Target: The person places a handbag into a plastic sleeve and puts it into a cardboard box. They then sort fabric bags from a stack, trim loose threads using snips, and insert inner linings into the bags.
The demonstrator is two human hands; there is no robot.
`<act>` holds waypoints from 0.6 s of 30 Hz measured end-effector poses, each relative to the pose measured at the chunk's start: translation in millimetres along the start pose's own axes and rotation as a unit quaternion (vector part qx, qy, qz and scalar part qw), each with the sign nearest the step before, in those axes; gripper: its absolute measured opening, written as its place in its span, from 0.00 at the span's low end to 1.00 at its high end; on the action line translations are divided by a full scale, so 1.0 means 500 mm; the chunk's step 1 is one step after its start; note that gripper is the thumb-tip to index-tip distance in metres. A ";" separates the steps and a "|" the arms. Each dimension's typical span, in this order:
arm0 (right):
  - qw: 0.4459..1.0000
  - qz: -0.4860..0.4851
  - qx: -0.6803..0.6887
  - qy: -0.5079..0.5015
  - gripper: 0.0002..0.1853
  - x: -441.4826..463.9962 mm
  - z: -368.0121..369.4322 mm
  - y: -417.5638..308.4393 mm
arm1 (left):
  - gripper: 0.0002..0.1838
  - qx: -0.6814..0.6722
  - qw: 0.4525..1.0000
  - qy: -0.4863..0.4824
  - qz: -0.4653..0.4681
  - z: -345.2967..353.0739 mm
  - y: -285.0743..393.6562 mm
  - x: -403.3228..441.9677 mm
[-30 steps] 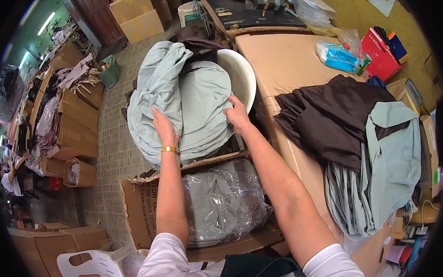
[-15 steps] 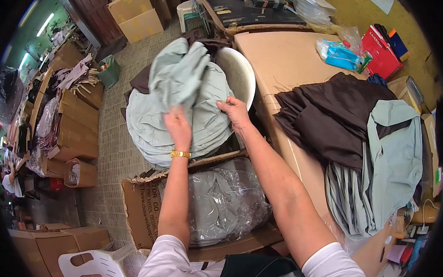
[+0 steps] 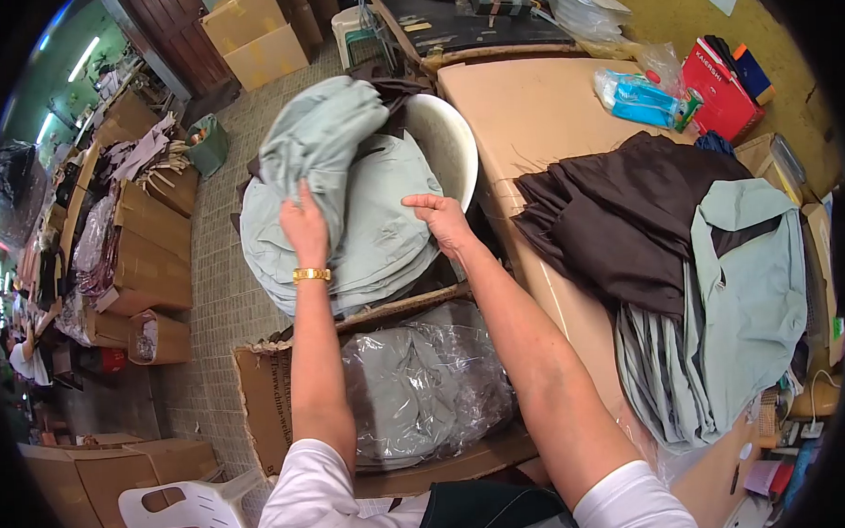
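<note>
While the left hand [image 3: 305,222] holds a bunched, pale grey-green piece of thin cloth [image 3: 316,142] by its lower part, fingers bent over the folds, the right hand [image 3: 440,221] is at the upper right of a broad, rounded stack of flat, pale grey-green cloth [image 3: 383,196]. Thumb and forefinger of the right hand are narrowly set; whether a cloth edge lies between them cannot be told. The bunched piece rises above the left part of the stack. A gold-coloured band [image 3: 311,274] circles the left wrist.

Just beyond the stack, on its right, is a large, round white tub [image 3: 458,151]. Nearer the person, beneath the forearms, an open brown cardboard box [image 3: 262,386] contains a grey-green bundle in clear plastic [image 3: 413,385].

Farther right, a tan-topped table [image 3: 491,99] bears a heap of dark brown cloth [image 3: 616,220], with a pale green cloth piece [image 3: 753,271] lying against its right side. Near the wall are a blue plastic packet [image 3: 642,103] and a red box [image 3: 714,95]. At lower left, a white plastic chair [image 3: 194,516] stands on the patterned floor [image 3: 208,262].
</note>
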State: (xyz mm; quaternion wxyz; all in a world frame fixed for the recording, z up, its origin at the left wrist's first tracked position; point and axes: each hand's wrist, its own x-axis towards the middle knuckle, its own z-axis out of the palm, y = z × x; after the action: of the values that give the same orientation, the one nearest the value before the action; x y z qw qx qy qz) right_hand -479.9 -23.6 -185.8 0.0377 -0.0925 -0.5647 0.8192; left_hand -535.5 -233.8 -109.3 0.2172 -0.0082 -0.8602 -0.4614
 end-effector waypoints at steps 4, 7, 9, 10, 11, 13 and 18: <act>0.998 0.013 -0.067 0.012 0.16 0.015 -0.006 0.016 | 0.11 0.099 0.947 0.113 0.285 -0.076 0.068 0.003; 0.996 -0.015 -0.030 0.080 0.26 -0.046 0.018 -0.046 | 0.09 0.237 0.943 -0.076 0.222 -0.075 0.093 -0.098; 0.991 0.083 0.093 0.041 0.37 -0.136 0.038 -0.132 | 0.19 0.274 0.903 -0.174 0.280 -0.029 0.075 -0.197; 0.989 0.129 0.059 0.029 0.40 -0.164 0.037 -0.146 | 0.25 0.238 0.904 -0.218 0.280 -0.026 0.110 -0.251; 0.984 0.175 0.027 0.018 0.43 -0.189 0.036 -0.149 | 0.26 0.219 0.916 -0.263 0.211 -0.010 0.111 -0.300; 0.973 0.099 -0.156 0.140 0.30 -0.164 -0.010 -0.019 | 0.24 0.241 0.871 -0.383 0.192 0.042 0.033 -0.398; 0.903 0.069 -0.355 0.230 0.24 -0.188 -0.009 -0.059 | 0.34 -0.109 0.887 -0.431 0.124 -0.138 0.084 -0.592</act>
State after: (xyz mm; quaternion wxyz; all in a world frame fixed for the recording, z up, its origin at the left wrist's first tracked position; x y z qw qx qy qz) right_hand -388.0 -24.4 -149.9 0.0746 -0.3245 -0.7861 0.5207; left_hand -233.2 -209.6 -155.7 -0.1220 -0.3367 -0.8051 -0.4729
